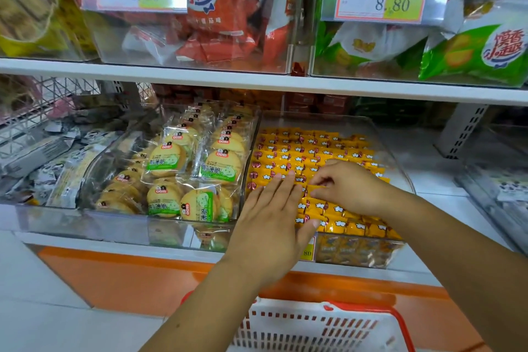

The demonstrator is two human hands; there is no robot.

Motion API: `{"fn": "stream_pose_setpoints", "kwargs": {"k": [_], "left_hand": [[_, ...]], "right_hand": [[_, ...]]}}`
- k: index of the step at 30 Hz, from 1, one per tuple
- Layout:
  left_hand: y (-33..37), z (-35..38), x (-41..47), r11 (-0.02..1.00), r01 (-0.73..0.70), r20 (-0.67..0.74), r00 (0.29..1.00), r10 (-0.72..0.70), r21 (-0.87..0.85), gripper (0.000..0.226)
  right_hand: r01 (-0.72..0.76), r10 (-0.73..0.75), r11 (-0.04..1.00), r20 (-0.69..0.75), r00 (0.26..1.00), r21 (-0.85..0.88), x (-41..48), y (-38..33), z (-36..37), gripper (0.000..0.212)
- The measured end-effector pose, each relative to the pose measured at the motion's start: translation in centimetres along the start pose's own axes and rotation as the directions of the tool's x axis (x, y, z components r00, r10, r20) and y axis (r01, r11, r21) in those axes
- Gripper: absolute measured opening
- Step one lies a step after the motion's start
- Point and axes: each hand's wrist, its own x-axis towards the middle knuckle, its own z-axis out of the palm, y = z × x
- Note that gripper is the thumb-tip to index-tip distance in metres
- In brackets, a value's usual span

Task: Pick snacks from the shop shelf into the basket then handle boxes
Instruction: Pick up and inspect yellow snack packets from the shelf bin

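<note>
Picking step under way, snack stage; box handling not yet begun, by my judgement. Left hand (271, 220) lies flat on the yellow snack packets (314, 151), fingers straight, grasping nothing. Right hand (350, 186) is just beside it, fingertips curled down and pinching among the same packets; how many it has caught, cannot tell. Packets sit in tidy rows in a clear bin (401, 173) on the lower shelf, next to a bin of round biscuit packs (194, 168). Basket (314, 328) sits directly below the arms, white with red rim; contents hidden. Next move, as I judge: lift the pinched packets clear without dragging neighbours, flat hand steadying the rows, then lower them into the basket.
</note>
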Motion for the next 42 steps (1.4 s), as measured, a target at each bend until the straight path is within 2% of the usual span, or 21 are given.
{"fn": "stream_pose_setpoints", "kwargs": {"k": [4,7,9,11,13,15,18,20,23,24,26,28,30,33,35,39,42], "left_hand": [[-0.1,0.4,0.1,0.999,-0.010,0.013,1.000,0.009,0.049,0.091],[-0.1,0.3,0.0,0.998,0.006,0.057,0.998,-0.009,0.055,0.092],[-0.1,0.0,0.0,1.000,0.025,0.048,0.999,-0.025,0.001,0.086],[0.1,-0.4,-0.2,0.992,0.061,0.015,0.998,-0.060,-0.114,0.075],[0.6,-1.2,-0.3,0.946,0.096,-0.018,0.994,-0.107,-0.310,0.068],[1.2,-1.7,-0.6,0.865,0.096,-0.043,0.990,-0.135,-0.492,0.063],[1.9,-2.0,-1.4,0.736,0.082,-0.065,0.984,-0.168,-0.672,0.056],[2.2,-2.2,-2.0,0.610,0.092,-0.052,0.975,-0.214,-0.787,0.053],[2.3,-2.5,-2.3,0.420,0.147,0.023,0.958,-0.287,-0.895,0.038],[2.3,-2.7,-2.4,0.348,0.168,0.061,0.953,-0.298,-0.922,0.038],[2.3,-3.0,-2.4,0.182,0.200,0.137,0.941,-0.308,-0.963,0.037],[1.9,-3.1,-2.5,0.005,0.207,0.196,0.932,-0.305,-0.978,0.032],[1.4,-3.1,-2.5,-0.103,0.196,0.219,0.928,-0.300,-0.975,0.030],[0.8,-3.1,-2.4,-0.139,0.179,0.212,0.938,-0.274,-0.974,0.032],[0.7,-3.1,-2.4,-0.129,0.171,0.199,0.949,-0.244,-0.977,0.031],[0.5,-2.9,-2.5,-0.100,0.173,0.189,0.963,-0.193,-0.980,0.030],[0.2,-3.0,-2.7,-0.088,0.174,0.185,0.974,-0.128,-0.981,0.036]], "right_hand": [[0.026,-0.041,0.995,-0.153,0.987,-0.095,-0.7,-0.7,0.1,0.009],[0.050,-0.002,0.989,-0.320,0.947,0.142,-2.2,-1.1,-0.7,0.012],[0.074,0.022,0.973,-0.412,0.911,0.217,-3.7,-1.7,-1.3,0.009],[0.124,0.039,0.949,-0.499,0.866,0.291,-5.6,-2.0,-1.4,0.008],[0.200,0.097,0.868,-0.551,0.829,0.454,-7.8,-2.4,-1.3,0.017],[0.234,0.197,0.737,-0.533,0.823,0.634,-9.7,-2.5,-1.0,0.022],[0.218,0.311,0.524,-0.423,0.851,0.824,-11.5,-2.5,-0.8,0.014],[0.158,0.337,0.440,-0.325,0.884,0.884,-11.9,-2.4,-1.0,0.007],[0.071,0.352,0.309,-0.183,0.918,0.948,-12.2,-2.4,-1.2,0.004],[0.058,0.348,0.290,-0.162,0.924,0.955,-12.2,-2.3,-1.2,0.013],[0.034,0.333,0.341,-0.154,0.930,0.940,-12.2,-2.2,-0.8,0.031],[0.026,0.326,0.357,-0.151,0.933,0.934,-12.0,-2.1,-0.4,0.028],[0.037,0.308,0.293,-0.131,0.942,0.955,-11.9,-1.8,-0.3,0.024],[0.041,0.280,0.181,-0.092,0.956,0.983,-11.8,-1.5,-0.4,0.020],[0.037,0.275,0.160,-0.080,0.958,0.986,-11.7,-1.3,-0.3,0.016],[0.016,0.283,0.131,-0.053,0.958,0.991,-11.4,-1.0,-0.3,0.029],[-0.001,0.253,0.050,-0.012,0.967,0.999,-11.4,-0.8,-0.4,0.035]]}}
